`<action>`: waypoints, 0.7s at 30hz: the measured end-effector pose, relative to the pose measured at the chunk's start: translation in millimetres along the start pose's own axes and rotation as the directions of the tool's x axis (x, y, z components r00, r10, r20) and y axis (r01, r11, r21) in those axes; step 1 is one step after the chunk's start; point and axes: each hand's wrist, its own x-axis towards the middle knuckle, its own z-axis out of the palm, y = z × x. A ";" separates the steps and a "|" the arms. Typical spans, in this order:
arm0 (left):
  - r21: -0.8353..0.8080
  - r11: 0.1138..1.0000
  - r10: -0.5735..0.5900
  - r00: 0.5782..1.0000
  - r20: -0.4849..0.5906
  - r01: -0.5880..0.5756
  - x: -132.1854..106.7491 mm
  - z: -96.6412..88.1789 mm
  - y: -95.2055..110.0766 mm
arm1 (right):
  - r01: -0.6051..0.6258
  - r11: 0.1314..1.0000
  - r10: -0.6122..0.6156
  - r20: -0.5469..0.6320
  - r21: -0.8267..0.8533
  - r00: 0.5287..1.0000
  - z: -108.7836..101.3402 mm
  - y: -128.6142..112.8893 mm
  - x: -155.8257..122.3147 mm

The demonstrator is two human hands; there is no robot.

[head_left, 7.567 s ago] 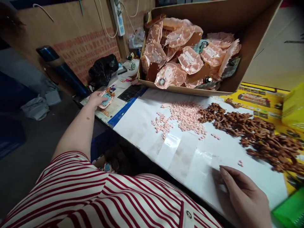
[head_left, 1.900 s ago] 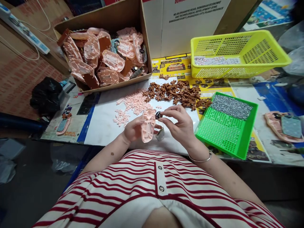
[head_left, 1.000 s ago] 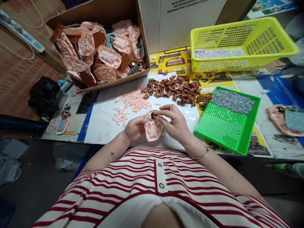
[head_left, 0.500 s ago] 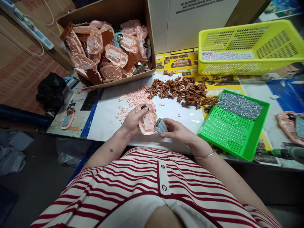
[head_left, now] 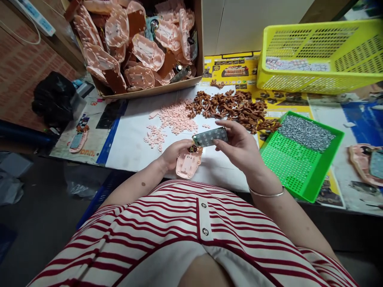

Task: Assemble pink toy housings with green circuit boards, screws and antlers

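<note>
My left hand (head_left: 173, 153) grips a pink plastic toy shell (head_left: 188, 165) at the near edge of the white table sheet (head_left: 131, 139), with a small round black speaker (head_left: 192, 149) resting by my thumb. My right hand (head_left: 241, 147) pinches a grey-green circuit board (head_left: 210, 136) just above the shell, held level. Thin wires seem to link board and shell. Behind my hands lie a scatter of small pink buttons (head_left: 175, 119) and a heap of brown antler-shaped pieces (head_left: 233, 105).
A cardboard box (head_left: 155, 89) full of pink shells stands at the back left. A yellow basket (head_left: 317, 56) sits back right, a green tray (head_left: 299, 159) with screws to my right. A black bag (head_left: 54, 99) and a finished toy (head_left: 78, 139) lie left.
My right hand has lifted the circuit board from beside the shell up above it and turned it flat. My left hand has tilted the shell nearer to me.
</note>
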 end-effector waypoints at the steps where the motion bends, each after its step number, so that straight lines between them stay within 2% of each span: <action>1: -0.022 1.000 -0.007 1.000 0.018 0.007 -0.8 -0.8 -0.6 | -0.021 0.999 0.021 0.014 0.034 1.000 1.3 -0.3 1.7; 3: -0.017 1.000 0.009 0.999 0.043 -0.009 -2.4 -3.5 -1.1 | -0.069 0.992 0.065 0.035 0.105 0.997 3.2 -1.1 4.6; 6: 0.015 0.998 0.060 0.997 0.056 -0.060 -3.8 -7.8 -1.3 | -0.098 0.988 0.095 0.031 0.119 0.995 5.2 -2.4 7.6; 10: -0.026 0.999 0.038 0.996 0.083 -0.036 -3.6 -7.6 -1.7 | -0.122 0.986 0.124 -0.011 0.116 0.992 7.8 -1.8 10.1; 16: 0.130 0.991 0.011 0.996 0.084 -0.021 -6.0 1.4 -3.8 | -0.168 0.982 0.168 0.005 0.085 0.986 9.6 2.1 10.8; 21: 0.125 0.992 -0.004 0.999 0.052 -0.003 -6.2 3.6 -3.7 | -0.227 0.972 0.228 -0.009 0.060 0.974 5.7 6.5 10.2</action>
